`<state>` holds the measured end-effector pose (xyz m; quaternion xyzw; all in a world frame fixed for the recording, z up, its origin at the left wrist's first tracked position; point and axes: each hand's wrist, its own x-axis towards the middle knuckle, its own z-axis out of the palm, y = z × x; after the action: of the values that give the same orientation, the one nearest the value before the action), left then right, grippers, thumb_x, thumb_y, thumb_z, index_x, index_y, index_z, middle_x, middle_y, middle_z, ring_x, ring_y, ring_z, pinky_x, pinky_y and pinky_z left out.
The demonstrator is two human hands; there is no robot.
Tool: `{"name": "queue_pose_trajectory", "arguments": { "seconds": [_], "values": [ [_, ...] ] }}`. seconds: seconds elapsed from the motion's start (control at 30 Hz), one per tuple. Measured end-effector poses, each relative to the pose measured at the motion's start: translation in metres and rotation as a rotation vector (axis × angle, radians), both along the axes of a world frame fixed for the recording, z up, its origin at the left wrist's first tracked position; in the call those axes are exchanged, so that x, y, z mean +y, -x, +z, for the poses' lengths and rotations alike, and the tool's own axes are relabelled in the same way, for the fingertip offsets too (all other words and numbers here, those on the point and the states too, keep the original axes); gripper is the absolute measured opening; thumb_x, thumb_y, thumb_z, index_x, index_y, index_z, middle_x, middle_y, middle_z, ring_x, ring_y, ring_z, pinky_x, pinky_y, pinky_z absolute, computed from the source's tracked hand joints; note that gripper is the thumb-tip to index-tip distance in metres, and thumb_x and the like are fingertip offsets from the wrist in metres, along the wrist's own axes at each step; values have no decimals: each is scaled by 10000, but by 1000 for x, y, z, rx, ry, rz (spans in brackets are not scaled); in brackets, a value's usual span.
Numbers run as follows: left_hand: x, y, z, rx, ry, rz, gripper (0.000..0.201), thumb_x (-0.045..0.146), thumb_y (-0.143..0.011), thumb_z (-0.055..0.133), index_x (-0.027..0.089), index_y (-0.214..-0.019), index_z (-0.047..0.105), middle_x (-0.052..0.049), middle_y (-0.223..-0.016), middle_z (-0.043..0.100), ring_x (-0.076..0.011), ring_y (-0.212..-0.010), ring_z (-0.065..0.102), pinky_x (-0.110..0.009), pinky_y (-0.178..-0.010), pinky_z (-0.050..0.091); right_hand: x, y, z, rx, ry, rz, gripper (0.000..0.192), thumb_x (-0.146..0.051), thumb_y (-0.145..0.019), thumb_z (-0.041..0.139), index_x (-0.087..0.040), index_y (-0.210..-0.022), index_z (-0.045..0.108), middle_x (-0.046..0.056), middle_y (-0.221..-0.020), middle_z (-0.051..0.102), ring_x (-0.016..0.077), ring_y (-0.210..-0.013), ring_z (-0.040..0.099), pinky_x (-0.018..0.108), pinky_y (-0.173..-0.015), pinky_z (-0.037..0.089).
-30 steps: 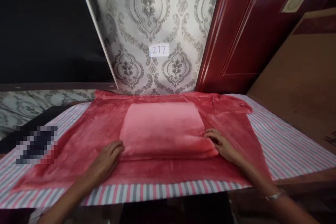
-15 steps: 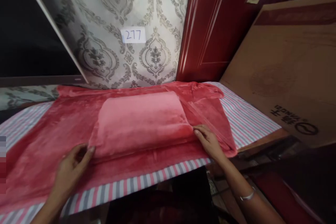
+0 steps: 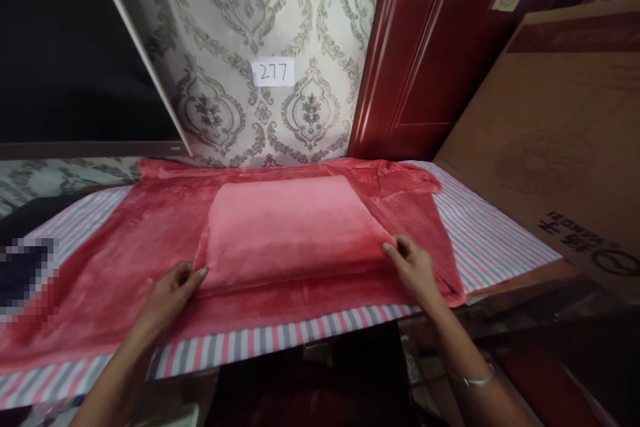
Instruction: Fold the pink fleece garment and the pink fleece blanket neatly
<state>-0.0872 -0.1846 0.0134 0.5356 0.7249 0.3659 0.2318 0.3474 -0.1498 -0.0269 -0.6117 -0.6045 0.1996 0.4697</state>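
A plush red blanket [image 3: 125, 267] lies spread over the table, with a thick pinkish folded section [image 3: 295, 227] in its middle. At that section's near left corner, my left hand [image 3: 173, 287] pinches the fabric edge between thumb and fingers. My right hand [image 3: 413, 267] grips the near right corner of the same fold, thumb on top and fingertips partly hidden behind the cloth. A silver bracelet [image 3: 477, 377] is on my right wrist. Rumpled blanket edges lie at the back right, behind the fold.
A striped cloth [image 3: 493, 227] covers the table under the blanket. A large cardboard box [image 3: 560, 120] stands at the right. A dark screen [image 3: 80, 53] is at the left, and a paper marked 277 [image 3: 273, 72] hangs on the patterned wall. A dark red door [image 3: 420, 47] stands behind.
The view has shifted, so the scene sits further right. Both hands stay at the fold's near corners; my right hand now grips its corner more firmly, with the cloth pulled slightly outward.
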Motion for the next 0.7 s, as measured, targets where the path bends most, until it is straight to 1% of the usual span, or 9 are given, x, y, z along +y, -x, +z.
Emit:
{"name": "queue_pose_trajectory", "arguments": {
  "seconds": [0.1,0.17,0.27,0.33,0.4,0.47,0.53,0.63,0.7],
  "values": [
    [-2,1,-4,-70,-17,38,590,790,-552,622,213,-599,509,46,-570,448,-140,-583,437,-257,-538,361,-5,-6,-14,-45,60,16,374,-604,-800,512,-244,-709,560,4,-614,543,193,-581,494,313,-593,384],
    [-3,1,-3,-125,9,40,575,770,-556,640,213,-603,504,53,-557,433,-133,-566,424,-252,-525,344,-6,-9,-21,-30,100,65,400,-631,-790,510,-246,-700,572,16,-634,581,209,-604,535,319,-591,411],
    [-5,1,2,-167,37,18,580,780,-572,628,210,-605,525,57,-538,420,-127,-540,399,-253,-509,317,-2,-14,-23,-8,151,127,423,-658,-775,542,-246,-723,623,30,-694,649,241,-669,602,333,-623,468],
    [-2,1,7,-172,13,18,599,793,-579,613,198,-626,577,34,-568,482,-142,-572,444,-260,-533,348,7,-18,-17,6,183,164,434,-674,-760,563,-252,-734,657,40,-729,687,268,-713,636,354,-660,505],
    [5,2,12,-190,-37,37,608,788,-589,615,187,-678,638,-8,-656,593,-183,-669,539,-276,-605,417,21,-20,-9,37,196,192,441,-683,-746,582,-256,-756,691,59,-793,726,304,-804,666,383,-732,532],
    [17,5,16,-229,-63,43,585,758,-592,643,187,-717,667,-51,-760,679,-236,-802,612,-303,-707,470,40,-18,2,88,208,211,439,-680,-726,613,-252,-759,707,80,-856,746,328,-904,673,407,-824,534],
    [35,10,20,-269,-49,17,560,728,-563,685,188,-708,668,-76,-779,707,-271,-856,639,-329,-752,490,59,-11,13,155,249,251,441,-681,-711,630,-246,-726,696,92,-867,751,323,-913,672,417,-856,531],
    [69,16,26,-282,4,-20,543,701,-527,709,181,-671,654,-76,-683,687,-273,-749,642,-336,-641,488,85,4,30,246,294,366,464,-691,-743,578,-237,-683,653,84,-791,734,282,-797,662,407,-788,544],
    [92,17,29,-275,9,-11,523,674,-556,698,171,-697,660,-68,-657,681,-254,-672,625,-311,-543,447,101,14,38,257,261,383,460,-670,-776,554,-229,-681,639,73,-714,705,262,-763,649,381,-736,544]
  ]
}}
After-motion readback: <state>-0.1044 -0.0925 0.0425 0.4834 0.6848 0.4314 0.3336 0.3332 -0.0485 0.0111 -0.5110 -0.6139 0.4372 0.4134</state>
